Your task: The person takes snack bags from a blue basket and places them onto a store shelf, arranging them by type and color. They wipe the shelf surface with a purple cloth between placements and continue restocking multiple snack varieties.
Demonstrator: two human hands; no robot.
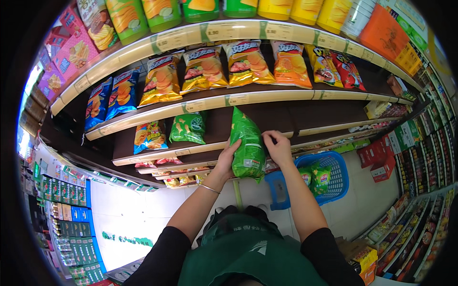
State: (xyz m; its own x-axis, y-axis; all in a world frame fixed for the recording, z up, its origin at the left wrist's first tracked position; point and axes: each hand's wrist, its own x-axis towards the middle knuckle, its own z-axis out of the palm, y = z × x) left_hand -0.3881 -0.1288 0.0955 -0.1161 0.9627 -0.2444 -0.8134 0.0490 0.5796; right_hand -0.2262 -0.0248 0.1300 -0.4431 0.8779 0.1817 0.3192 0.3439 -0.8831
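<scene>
My left hand (227, 157) grips a green snack bag (247, 146) by its left side, holding it upright in front of the shelves. The bag's back, with printed text, faces me. Just right of the bag is my right hand (279, 147), its fingers curled; whether they pinch anything cannot be told. Behind the bag runs a dark brown shelf (275, 114). On its left part stand another green snack bag (188, 127) with fish-shaped pictures and a blue-and-yellow snack bag (150, 137).
A blue plastic basket (340, 175) holding green snack packs (320, 178) stands on the floor (361, 200) at right. The shelf above carries several crisp bags (205, 68); crisp canisters (161, 14) line the top. Red boxes (383, 168) and stocked racks (411, 228) border the right side.
</scene>
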